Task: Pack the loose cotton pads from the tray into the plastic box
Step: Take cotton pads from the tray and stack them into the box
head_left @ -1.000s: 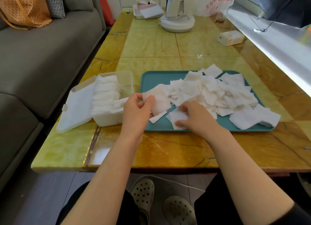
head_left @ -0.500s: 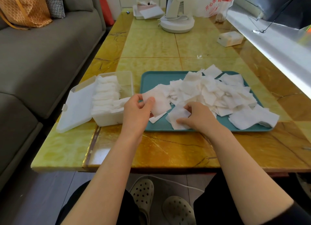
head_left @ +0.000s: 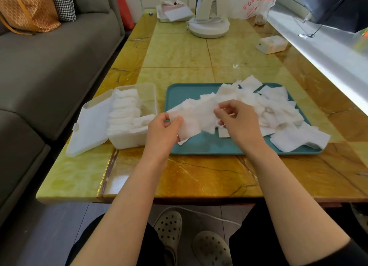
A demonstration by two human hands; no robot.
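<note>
On my feed the left hand (head_left: 163,130) pinches the near-left edge of a small bunch of pads (head_left: 195,118) between thumb and forefinger, the other fingers curled under. The right hand (head_left: 239,124) has its fingers bent, and thumb and fingertips nip the bunch's right edge. The bunch spans between the two hands over the left half of the tray (head_left: 189,90), its long axis running left to right; I cannot tell how many pads it holds, since the white layers blur together. To its right a loose pile (head_left: 278,114) covers the tray's right half, some pads hanging over the near-right rim. The tray lies with its long side across the table (head_left: 199,176). Just left of it stands the box (head_left: 148,94), its long axis pointing away from me. A row (head_left: 125,110) of pads fills its left side and near end, while the far-right corner shows bare. Its lid (head_left: 89,124) hangs open to the left, tilted down onto the table.
</note>
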